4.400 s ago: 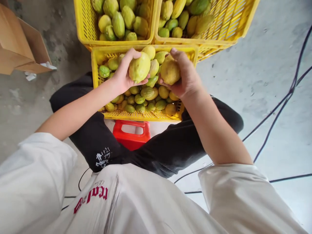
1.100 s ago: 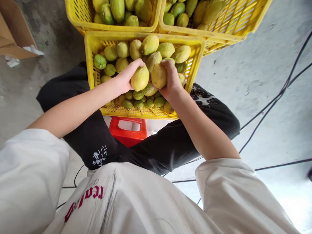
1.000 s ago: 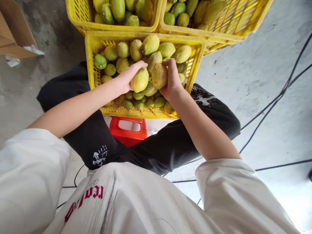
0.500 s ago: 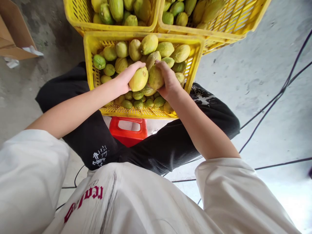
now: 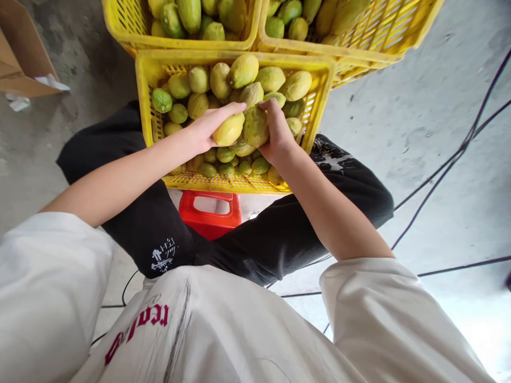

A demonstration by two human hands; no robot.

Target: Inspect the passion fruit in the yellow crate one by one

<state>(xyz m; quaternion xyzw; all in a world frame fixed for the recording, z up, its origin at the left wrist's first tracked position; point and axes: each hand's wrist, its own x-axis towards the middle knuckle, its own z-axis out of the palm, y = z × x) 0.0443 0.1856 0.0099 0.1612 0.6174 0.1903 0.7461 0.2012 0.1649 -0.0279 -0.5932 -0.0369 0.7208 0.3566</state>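
My left hand [image 5: 209,126] is closed around a smooth yellow lemon [image 5: 229,129], its thumb along the top. Close beside it, my right hand [image 5: 277,133] grips a duller, greenish-yellow lemon [image 5: 256,126] with dark speckles. Both fruits are held above a yellow plastic crate [image 5: 235,55] with slotted walls, set between my knees. Many more lemons, green to yellow, fill this crate, among them a large one [image 5: 244,71] near the far side. Some fingers of each hand are hidden behind the fruit.
Two more yellow crates, a left one [image 5: 179,44] and a right one [image 5: 383,40], hold similar fruit beyond mine. A red plastic stool [image 5: 209,226] is below the near crate edge. A cardboard box [image 5: 27,48] stands far left. Black cables [image 5: 451,162] cross the floor at right.
The left thumb and its lemon have shifted slightly right. The right-hand lemon has been turned, showing more of its speckled side. Both hands keep their hold.
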